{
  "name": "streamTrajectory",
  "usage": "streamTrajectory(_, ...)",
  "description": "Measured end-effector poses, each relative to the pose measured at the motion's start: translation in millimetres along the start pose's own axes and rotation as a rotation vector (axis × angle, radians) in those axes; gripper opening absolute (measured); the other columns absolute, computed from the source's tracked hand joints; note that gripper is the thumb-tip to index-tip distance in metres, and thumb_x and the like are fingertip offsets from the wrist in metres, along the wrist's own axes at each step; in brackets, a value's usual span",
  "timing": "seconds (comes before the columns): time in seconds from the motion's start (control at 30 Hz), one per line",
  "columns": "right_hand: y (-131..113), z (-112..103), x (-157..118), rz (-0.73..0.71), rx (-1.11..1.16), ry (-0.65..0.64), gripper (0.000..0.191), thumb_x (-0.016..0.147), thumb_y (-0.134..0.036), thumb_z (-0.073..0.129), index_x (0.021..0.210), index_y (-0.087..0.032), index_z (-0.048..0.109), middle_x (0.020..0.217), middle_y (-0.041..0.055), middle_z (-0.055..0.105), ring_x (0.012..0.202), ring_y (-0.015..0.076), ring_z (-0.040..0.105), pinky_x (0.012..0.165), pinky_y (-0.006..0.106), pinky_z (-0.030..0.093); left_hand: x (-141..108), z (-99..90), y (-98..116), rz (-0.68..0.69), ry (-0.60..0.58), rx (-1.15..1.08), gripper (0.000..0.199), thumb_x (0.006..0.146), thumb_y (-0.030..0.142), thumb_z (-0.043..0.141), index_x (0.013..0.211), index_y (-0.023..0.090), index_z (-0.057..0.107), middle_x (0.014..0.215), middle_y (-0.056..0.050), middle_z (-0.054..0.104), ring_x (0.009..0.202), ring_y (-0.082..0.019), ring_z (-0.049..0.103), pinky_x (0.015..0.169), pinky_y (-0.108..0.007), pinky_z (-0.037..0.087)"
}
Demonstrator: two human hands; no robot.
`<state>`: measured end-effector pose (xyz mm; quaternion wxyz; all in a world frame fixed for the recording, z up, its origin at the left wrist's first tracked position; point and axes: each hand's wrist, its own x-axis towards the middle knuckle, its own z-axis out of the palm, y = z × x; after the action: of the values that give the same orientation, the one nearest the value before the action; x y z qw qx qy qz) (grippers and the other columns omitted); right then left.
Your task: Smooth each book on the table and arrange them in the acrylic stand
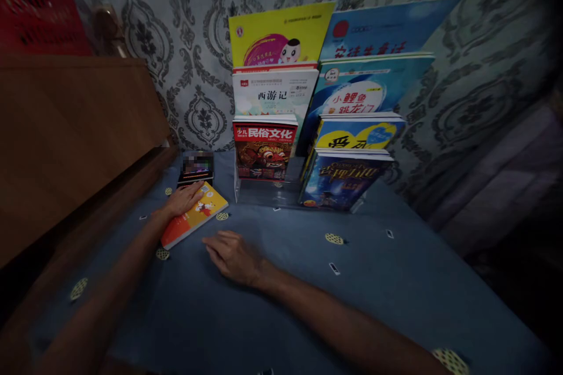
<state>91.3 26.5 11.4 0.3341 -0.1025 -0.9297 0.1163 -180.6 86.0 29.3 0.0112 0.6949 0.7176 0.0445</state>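
Observation:
My left hand (pixel 186 198) lies on an orange and yellow paperback book (pixel 194 214), its fingers stretched flat over the cover near the upper left edge. Behind that book, partly covered by it, is a dark book (pixel 196 165) with a blurred cover. My right hand (pixel 233 256) hovers over or rests on the blue cloth to the right of the paperback. It holds nothing, and its fingers are loosely bent and slightly apart. A clear stepped book rack (pixel 268 193) stands beyond both hands, with books upright in two columns.
In the rack's left column stand a red book (pixel 265 152), a white book (pixel 277 94) and a yellow-green book (pixel 281 29). Blue books (pixel 345 181) fill the right column. A brown wooden cabinet (pixel 79 146) borders the left side. Patterned wallpaper (pixel 202 58) covers the back wall.

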Motion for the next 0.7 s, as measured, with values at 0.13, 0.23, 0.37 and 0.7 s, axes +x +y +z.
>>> streamTrajectory(0.13, -5.8, -12.3, -16.9, -0.054, -0.021, 0.006, 0.025, 0.1, -0.018, 0.047, 0.117, -0.012, 0.065, 0.087, 0.0074, 0.075, 0.082, 0.019, 0.069, 0.084, 0.032, 0.054, -21.5, -3.7, 11.3, -0.007, -0.008, -0.012, 0.06, 0.101, 0.044, 0.026, 0.155, 0.018, 0.034, 0.157, -0.008, 0.043, 0.143, -0.022, 0.044, 0.117, -0.037, 0.033)
streamTrajectory(0.23, -10.7, -23.3, -32.1, -0.058, -0.053, 0.002, 0.025, 0.101, -0.019, 0.046, 0.116, -0.012, 0.065, 0.086, 0.0073, 0.074, 0.081, 0.0183, 0.069, 0.085, 0.032, 0.054, -34.6, -5.4, 23.6, -0.013, -0.021, -0.024, 0.063, 0.101, 0.048, 0.024, 0.153, 0.015, 0.036, 0.155, -0.01, 0.047, 0.139, -0.024, 0.049, 0.114, -0.037, 0.036)
streamTrajectory(0.37, -16.1, -40.5, -50.0, -0.048, -0.075, 0.04, 0.026, 0.102, -0.02, 0.044, 0.113, -0.014, 0.066, 0.083, 0.0068, 0.074, 0.078, 0.018, 0.068, 0.079, 0.032, 0.054, -51.0, -2.8, 48.0, 0.07, -0.028, -0.054, 0.061, 0.101, 0.046, 0.027, 0.153, 0.016, 0.037, 0.155, -0.009, 0.046, 0.141, -0.024, 0.047, 0.117, -0.038, 0.034)
streamTrajectory(0.7, -25.4, -71.0, -71.0, -0.091, -0.068, 0.106, 0.024, 0.102, -0.016, 0.042, 0.108, -0.013, 0.065, 0.085, 0.0099, 0.072, 0.084, 0.0195, 0.066, 0.082, 0.034, 0.054, -67.9, 7.0, 134.8, 0.335, -0.046, -0.099, 0.059, 0.104, 0.05, 0.025, 0.153, 0.019, 0.036, 0.157, -0.008, 0.043, 0.146, -0.023, 0.04, 0.121, -0.042, 0.026)
